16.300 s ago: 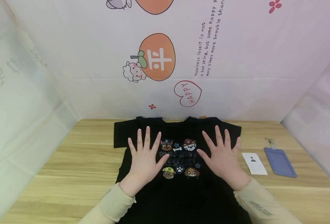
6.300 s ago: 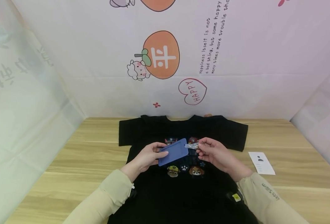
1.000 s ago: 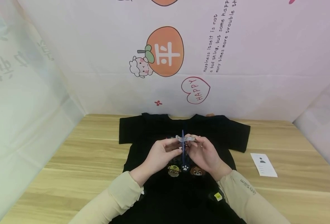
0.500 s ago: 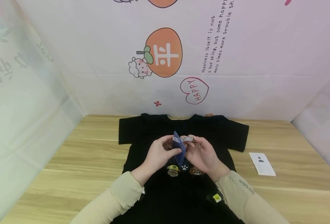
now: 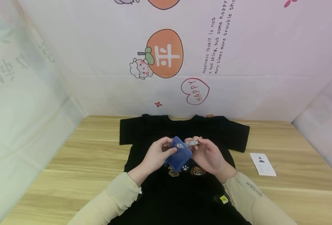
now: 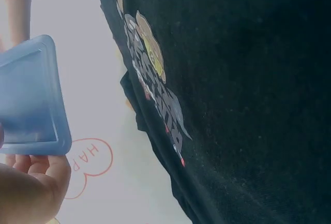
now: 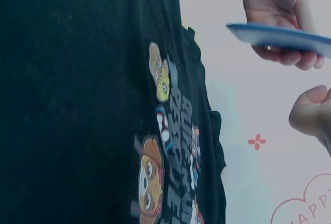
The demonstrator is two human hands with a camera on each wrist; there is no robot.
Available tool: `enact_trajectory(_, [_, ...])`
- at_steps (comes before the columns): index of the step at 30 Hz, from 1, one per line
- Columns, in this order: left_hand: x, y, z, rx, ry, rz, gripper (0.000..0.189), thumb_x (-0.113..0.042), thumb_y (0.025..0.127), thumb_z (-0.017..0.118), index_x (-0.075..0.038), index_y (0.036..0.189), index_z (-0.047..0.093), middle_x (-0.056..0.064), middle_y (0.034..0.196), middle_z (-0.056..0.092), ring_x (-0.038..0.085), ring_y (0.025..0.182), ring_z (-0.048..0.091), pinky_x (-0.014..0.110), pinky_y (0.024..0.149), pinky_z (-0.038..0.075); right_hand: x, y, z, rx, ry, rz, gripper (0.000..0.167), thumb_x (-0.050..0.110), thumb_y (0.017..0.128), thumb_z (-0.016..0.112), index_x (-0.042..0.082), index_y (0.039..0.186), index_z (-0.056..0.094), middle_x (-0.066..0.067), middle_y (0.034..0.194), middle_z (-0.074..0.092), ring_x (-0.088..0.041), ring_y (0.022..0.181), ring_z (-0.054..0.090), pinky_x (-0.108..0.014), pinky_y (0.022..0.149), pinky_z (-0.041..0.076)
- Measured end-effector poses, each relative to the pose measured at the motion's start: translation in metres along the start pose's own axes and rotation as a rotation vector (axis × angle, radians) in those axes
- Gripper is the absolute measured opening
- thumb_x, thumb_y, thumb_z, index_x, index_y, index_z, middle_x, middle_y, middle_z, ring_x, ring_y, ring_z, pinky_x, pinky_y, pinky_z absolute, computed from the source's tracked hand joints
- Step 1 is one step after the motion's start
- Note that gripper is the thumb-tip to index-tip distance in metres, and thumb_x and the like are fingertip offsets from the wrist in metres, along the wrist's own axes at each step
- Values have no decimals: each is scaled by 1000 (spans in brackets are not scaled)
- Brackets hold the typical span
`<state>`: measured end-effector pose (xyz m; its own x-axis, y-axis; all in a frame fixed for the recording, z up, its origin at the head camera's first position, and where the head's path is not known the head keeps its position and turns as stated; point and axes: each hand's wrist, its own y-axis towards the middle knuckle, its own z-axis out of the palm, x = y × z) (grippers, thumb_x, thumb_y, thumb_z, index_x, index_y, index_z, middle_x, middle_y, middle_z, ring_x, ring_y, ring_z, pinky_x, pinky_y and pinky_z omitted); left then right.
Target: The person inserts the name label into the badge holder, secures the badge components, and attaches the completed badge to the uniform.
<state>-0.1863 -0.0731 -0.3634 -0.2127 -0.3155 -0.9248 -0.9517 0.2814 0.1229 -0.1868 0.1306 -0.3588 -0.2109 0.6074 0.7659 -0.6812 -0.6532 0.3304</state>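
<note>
A blue badge holder hangs tilted above the print of a black T-shirt. My left hand pinches it by its left side, thumb on the near face and fingers behind. From its upper part a clear strap with a metal clip runs to the right, and my right hand pinches the clip end. In the left wrist view the badge holder shows its framed face; in the right wrist view it appears nearly edge-on. The fingertips partly hide the clip.
A white card with a small portrait figure lies on the wooden table, right of the shirt. The shirt is spread flat, its sleeves out to the sides. Printed white cloth walls the table at the back and sides.
Over the last second the badge holder has turned from edge-on to showing its broad face, swinging slightly left. Both hands keep their hold. Much earlier it lay on the table beside the card.
</note>
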Motion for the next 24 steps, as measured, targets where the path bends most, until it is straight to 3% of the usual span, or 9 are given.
enact_trajectory(9, [0,-5,-1,51,-43,14,14,-10,94,58,-1,103,59,16,95,69,14,78,64,31,70,57,5,-4,-7,-70,-123,14,51,19,105,12,17,88,60,6,90,49,-11,92,45,-28,84,36])
enact_trajectory(15, [1,-6,-1,59,-15,17,13,-11,94,59,-1,103,61,14,92,69,11,73,60,27,65,56,8,-6,-10,-94,-191,25,46,18,105,17,18,87,60,6,91,54,-10,89,50,-26,82,43])
enact_trajectory(24, [-1,-10,-2,83,0,-13,15,-14,94,58,-2,103,60,14,96,69,13,76,62,30,67,57,8,-10,-14,-103,-254,23,45,16,105,20,18,89,62,7,93,58,-9,86,52,-24,81,46])
